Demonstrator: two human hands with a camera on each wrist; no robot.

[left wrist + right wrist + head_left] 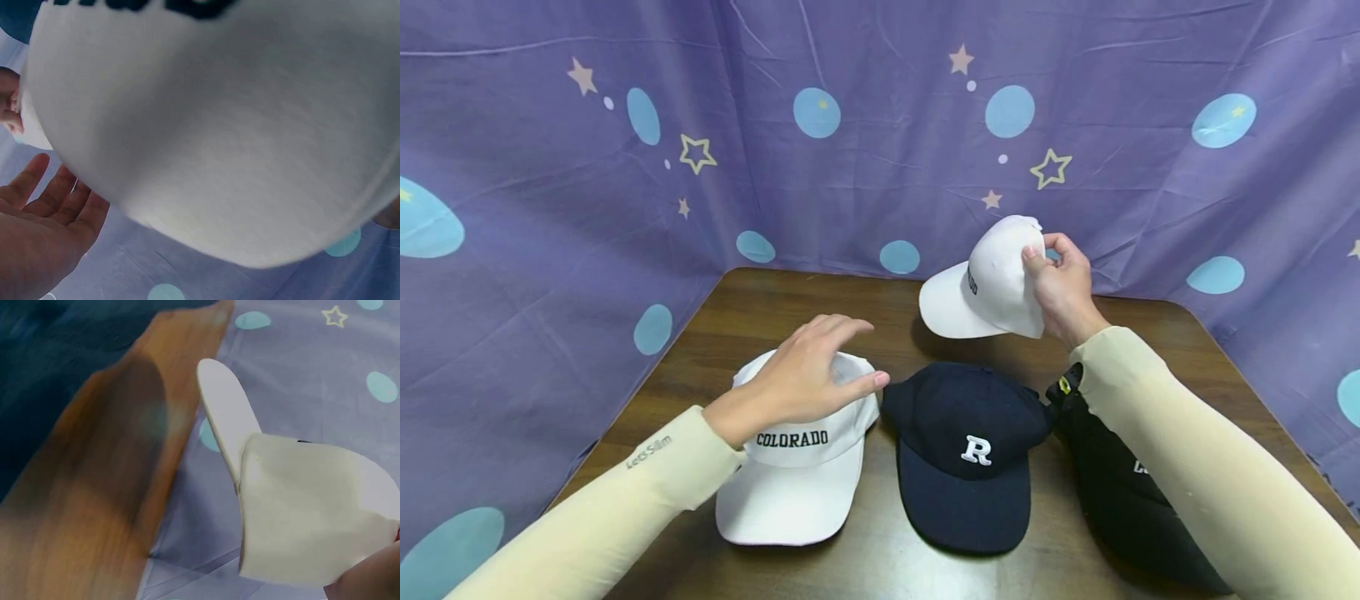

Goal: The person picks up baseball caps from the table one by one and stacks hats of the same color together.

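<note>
My right hand (1063, 287) pinches a white baseball cap (1000, 275) by its back edge, thumb outside. That cap hangs over the far part of the table, brim pointing left, its dark lettering partly turned away. In the right wrist view the held cap (306, 506) appears side-on, with part of my hand (369, 575) at its lower right. My left hand (808, 367) is spread with thumb and fingers apart, above a second white cap (797, 500) marked COLORADO. The left wrist view is mostly filled by this white cap (237, 137), with the fingers (59, 194) at its edge.
A navy cap (955, 400) with a white R sits in the middle of the wooden table (820, 300). On the right lies a black cap (1093, 475), partly covered by my right sleeve (1195, 450). A purple curtain (880, 192) with stars and blue dots stands behind and at both sides.
</note>
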